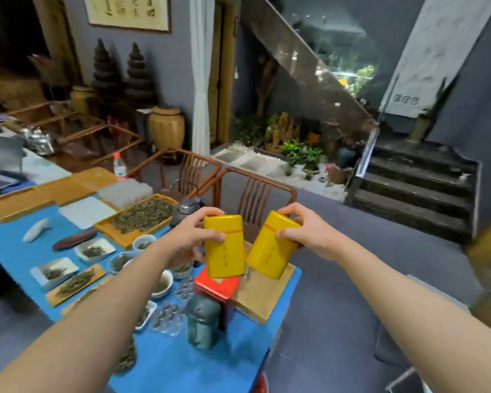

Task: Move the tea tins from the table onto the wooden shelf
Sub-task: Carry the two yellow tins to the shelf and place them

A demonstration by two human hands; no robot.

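- Left hand (pixel 192 236) w/ fingers (pixel 210 212) clamped round the upper part of one yellow tea tin (pixel 224 251); right hand (pixel 301 231) gripping a second yellow tea tin (pixel 270 246) near its lid end. Both tins are up in the air above the red tin (pixel 217 289), off the table (pixel 20 251).
- Left one roughly upright, right one tilted, bottom corner leaning in twd the left one. Bottoms v. close, can't tell if touching. A knock there could jolt a grip.
- Both grips sit high, by the lid seam. If a lid is loose, body could slide off & drop.
- Straight below: red tin, dark green jar (pixel 203 321) just nearer than it, small cups of tea leaves (pixel 162 285) to its left. A dropped tin would scatter leaves or tip the jar.
- Wooden shelf not in view, so the carry means turning away; wooden chair (pixel 255 194) beyond the red tin could catch an elbow.
- Red tin not yet moved, prob. more trips.
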